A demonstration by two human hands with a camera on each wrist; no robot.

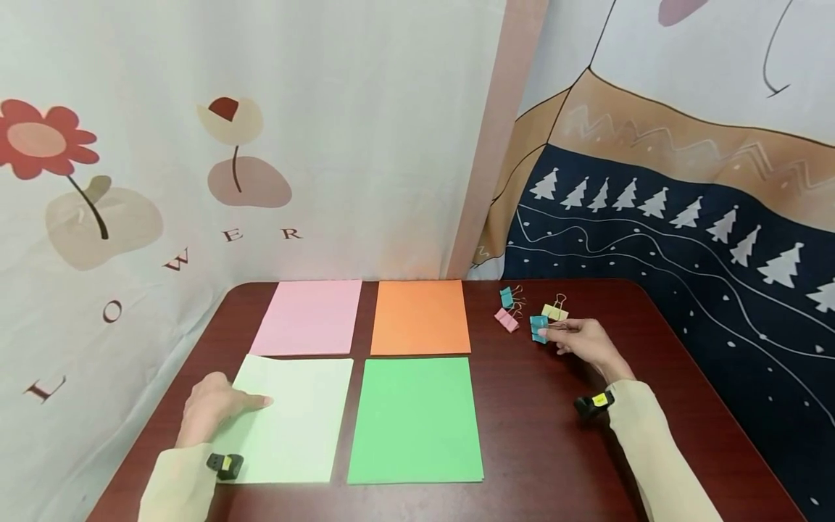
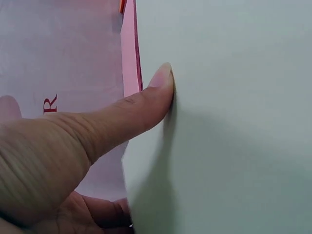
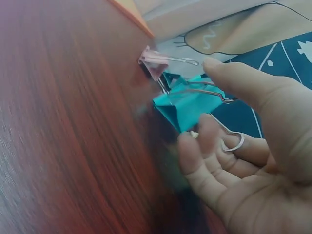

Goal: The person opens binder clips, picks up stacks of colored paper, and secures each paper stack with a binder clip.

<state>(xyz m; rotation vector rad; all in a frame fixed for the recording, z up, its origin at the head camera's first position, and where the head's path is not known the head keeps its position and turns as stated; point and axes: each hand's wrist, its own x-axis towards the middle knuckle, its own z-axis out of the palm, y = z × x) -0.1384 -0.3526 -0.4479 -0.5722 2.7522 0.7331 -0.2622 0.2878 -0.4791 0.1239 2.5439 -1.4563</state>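
Note:
My left hand (image 1: pixel 214 404) is at the left edge of a stack of pale green paper (image 1: pixel 300 420). In the left wrist view its thumb (image 2: pixel 141 105) lies across the top sheet, while the other fingers curl at the edge, partly hidden. At the right of the table, my right hand (image 1: pixel 590 344) grips a teal binder clip (image 1: pixel 538 328) between thumb and fingers. The right wrist view shows this clip's teal body (image 3: pixel 195 105) with wire handles pointing toward the hand. Just beyond are a yellow binder clip (image 1: pixel 554 312), a pink one (image 1: pixel 507 320) and another teal one (image 1: pixel 507 297).
Pink paper (image 1: pixel 306 317) and orange paper (image 1: pixel 420 317) lie in the back row on the dark red table (image 1: pixel 541 435). Green paper (image 1: pixel 415 420) lies beside the pale green stack. A printed curtain (image 1: pixel 365 145) hangs behind the table.

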